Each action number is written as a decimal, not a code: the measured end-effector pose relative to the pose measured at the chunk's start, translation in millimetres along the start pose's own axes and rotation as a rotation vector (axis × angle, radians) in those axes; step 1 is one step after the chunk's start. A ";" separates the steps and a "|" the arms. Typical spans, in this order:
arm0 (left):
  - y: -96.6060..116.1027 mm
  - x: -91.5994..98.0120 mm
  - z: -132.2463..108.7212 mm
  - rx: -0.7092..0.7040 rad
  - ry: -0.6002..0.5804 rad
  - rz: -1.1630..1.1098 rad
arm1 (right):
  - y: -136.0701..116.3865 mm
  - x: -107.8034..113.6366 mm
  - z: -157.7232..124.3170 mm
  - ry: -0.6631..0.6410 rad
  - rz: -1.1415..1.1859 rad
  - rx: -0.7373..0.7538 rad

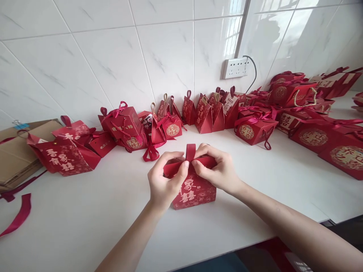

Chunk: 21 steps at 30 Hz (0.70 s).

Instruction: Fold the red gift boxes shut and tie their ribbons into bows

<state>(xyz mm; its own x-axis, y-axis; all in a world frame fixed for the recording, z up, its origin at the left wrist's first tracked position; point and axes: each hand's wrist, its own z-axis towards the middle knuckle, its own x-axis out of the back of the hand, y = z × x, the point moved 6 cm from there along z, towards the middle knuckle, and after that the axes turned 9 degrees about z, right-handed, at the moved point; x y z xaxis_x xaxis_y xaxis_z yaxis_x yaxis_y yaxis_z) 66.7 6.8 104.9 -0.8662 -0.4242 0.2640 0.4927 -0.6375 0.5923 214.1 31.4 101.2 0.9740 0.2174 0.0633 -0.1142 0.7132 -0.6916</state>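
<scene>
A red gift box [198, 194] with pale Chinese characters stands upright on the white table in front of me. From its top rises a loop of red ribbon [191, 151]. My left hand [167, 177] pinches the top edge on the left of the loop, thumb toward me and fingers behind. On the other side, my right hand [217, 170] grips the same edge, its thumb close to the loop's base. Both hands touch the box, and their fingers partly cover its top and the left part of the lettering.
Many red gift boxes [172, 126] line the white tiled wall, with larger ones [310, 138] piled at right. At left are an open-topped red box [64, 158], folded cardboard [17, 166] and a loose ribbon [21, 217]. A power strip [236, 68] hangs on the wall. The table [249, 234] ends near me.
</scene>
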 end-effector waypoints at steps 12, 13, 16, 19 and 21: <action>3.2 -2.2 1.9 0.099 -0.017 -0.007 | -4.4 -3.3 -2.6 -0.022 0.013 -0.016; 3.0 -2.1 1.2 0.092 -0.012 0.000 | -4.1 -3.0 -2.6 -0.017 0.010 -0.021; 3.7 -2.1 0.7 0.048 -0.012 0.014 | -2.2 -2.3 -2.8 -0.003 0.019 -0.041; 4.6 -2.6 1.2 -0.003 -0.025 0.017 | 1.0 -2.6 -3.4 0.004 0.056 -0.074; 4.8 -2.6 1.3 -0.026 -0.025 0.034 | 3.2 -2.7 -4.0 0.014 0.080 -0.105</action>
<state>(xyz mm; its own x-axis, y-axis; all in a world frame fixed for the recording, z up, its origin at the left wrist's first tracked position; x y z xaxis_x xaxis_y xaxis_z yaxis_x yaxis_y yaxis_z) 71.1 5.7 108.0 -0.8507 -0.4297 0.3028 0.5234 -0.6395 0.5631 211.9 30.4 96.0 0.9654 0.2607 -0.0042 -0.1708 0.6201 -0.7657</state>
